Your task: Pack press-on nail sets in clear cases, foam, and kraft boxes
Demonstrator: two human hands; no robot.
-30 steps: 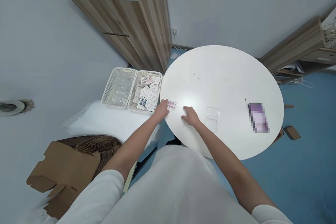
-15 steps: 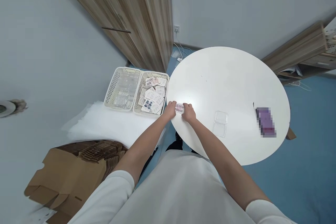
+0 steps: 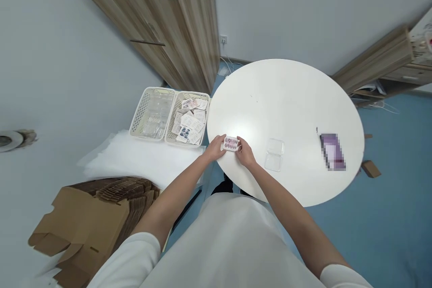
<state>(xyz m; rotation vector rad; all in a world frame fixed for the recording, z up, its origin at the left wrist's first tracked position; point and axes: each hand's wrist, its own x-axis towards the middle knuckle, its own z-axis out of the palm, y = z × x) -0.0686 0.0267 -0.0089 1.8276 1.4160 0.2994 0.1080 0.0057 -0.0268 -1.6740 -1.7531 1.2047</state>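
Observation:
A small white card of press-on nails (image 3: 231, 143), with rows of pinkish-purple nails, is held just over the left front edge of the round table. My left hand (image 3: 216, 147) is closed on its left end. The right end is pinched by my right hand (image 3: 245, 152). An opened clear plastic case (image 3: 274, 155) lies flat on the table to the right of my right hand.
The white round table (image 3: 290, 94) bears a blurred purple object (image 3: 333, 152) at right. Left of it stand a white basket (image 3: 137, 117) of clear cases and another basket (image 3: 171, 137) of nail cards. White sheets (image 3: 114, 157) and folded cardboard boxes (image 3: 91, 220) lie nearer.
The view has shifted slightly, so the table and baskets appear further left. Both hands have spread a little, and the nail card shows more fully between them.

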